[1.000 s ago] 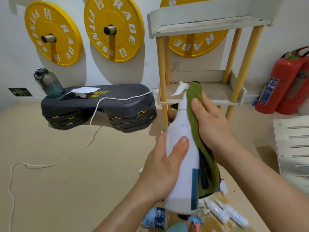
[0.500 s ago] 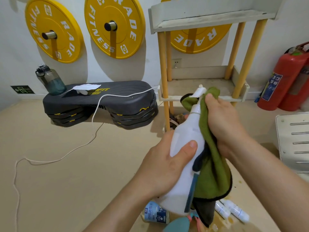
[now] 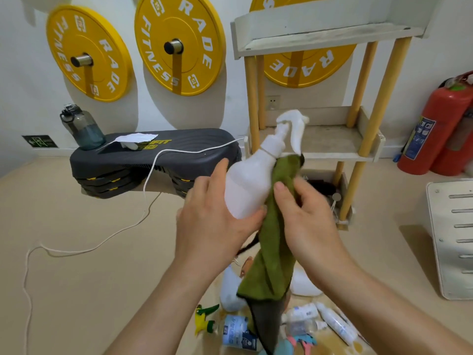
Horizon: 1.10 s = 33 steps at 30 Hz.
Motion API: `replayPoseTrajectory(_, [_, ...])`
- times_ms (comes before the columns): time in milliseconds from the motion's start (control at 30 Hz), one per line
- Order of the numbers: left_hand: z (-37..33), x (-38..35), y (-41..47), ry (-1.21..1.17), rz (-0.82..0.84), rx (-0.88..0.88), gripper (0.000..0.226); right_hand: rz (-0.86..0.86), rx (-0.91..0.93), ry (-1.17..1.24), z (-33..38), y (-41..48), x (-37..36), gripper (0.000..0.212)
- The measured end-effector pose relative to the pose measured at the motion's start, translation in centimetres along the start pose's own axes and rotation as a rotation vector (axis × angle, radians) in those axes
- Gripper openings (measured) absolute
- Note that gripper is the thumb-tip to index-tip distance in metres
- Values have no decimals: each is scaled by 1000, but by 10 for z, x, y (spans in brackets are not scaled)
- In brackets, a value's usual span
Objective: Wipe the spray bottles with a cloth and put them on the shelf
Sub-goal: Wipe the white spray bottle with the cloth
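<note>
We are in the middle of the wiping step, and we judge the task to be near its start. Our left hand (image 3: 212,221) has its fingers wrapped round the lower body of a white spray bottle (image 3: 247,185), thumb up along its side. It holds the bottle in the air in front of the shelf (image 3: 330,142), tilted with the nozzle leaning up and to the right. The fingers of our right hand (image 3: 307,221) curl round a green cloth (image 3: 271,252) and press it to the bottle's right side, just below the neck. The rest of the cloth hangs down between our wrists.

Neither shelf board that we can see carries a bottle, so nothing looks put away yet. More bottles (image 3: 236,331) lie on the floor (image 3: 102,278) beneath our hands, some partly hidden by the cloth. This bottle has to be finished and set on the shelf, and those others wiped and placed after it.

The bottle is cloudy white plastic with a rounded shoulder, a narrow neck and a white trigger head. We see no label on the side facing us, and we cannot tell whether it holds liquid.
</note>
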<state>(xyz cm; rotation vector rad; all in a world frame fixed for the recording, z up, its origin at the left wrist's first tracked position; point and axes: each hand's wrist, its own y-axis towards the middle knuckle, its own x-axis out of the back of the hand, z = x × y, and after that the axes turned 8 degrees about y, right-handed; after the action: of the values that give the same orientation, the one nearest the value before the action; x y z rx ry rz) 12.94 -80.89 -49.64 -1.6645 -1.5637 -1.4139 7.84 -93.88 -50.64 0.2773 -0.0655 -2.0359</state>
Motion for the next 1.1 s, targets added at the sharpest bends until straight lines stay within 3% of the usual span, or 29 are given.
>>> replayPoseTrajectory(133, [-8,3,-5,151,-58,57,76,-48,310,-196,1,5,-4,21])
replayPoseTrajectory(300, [-4,-11,-14,253,-282,-95,61,-26,402,-450,-16,0,-16,50])
replayPoseTrajectory(367, [4,-12,-10,245,-252,-128,61,36,388,-452,-18,0,-13,50])
replayPoseTrajectory(433, [11,-5,-4,220,-152,-52,59,127,342,-366,-21,-2,-8,46])
replayPoseTrajectory(467, [12,1,-1,136,-75,37,57,160,298,-313,-24,-2,-5,42])
replayPoseTrajectory(533, [15,14,5,-293,10,204,50,166,166,-245,-25,-1,0,35])
replayPoseTrajectory(600, [21,23,11,-845,51,240,46,136,51,-184,-19,1,4,38])
replayPoseTrajectory(667, [26,24,13,-1182,141,223,55,116,35,-92,-4,6,5,40])
replayPoseTrajectory(733, [21,20,8,-1300,258,223,66,156,110,-41,11,10,2,41])
replayPoseTrajectory(800, [9,12,1,-1351,252,231,68,251,182,-55,21,8,-5,46])
replayPoseTrajectory(933, [3,11,9,-1442,-115,397,55,376,372,-504,-6,-15,-12,50])
replayPoseTrajectory(1000, [11,19,18,-1514,-236,502,45,415,320,-527,-17,-22,-15,64])
replayPoseTrajectory(1100, [15,21,20,-1633,-229,619,39,339,81,-191,-11,-20,-28,62])
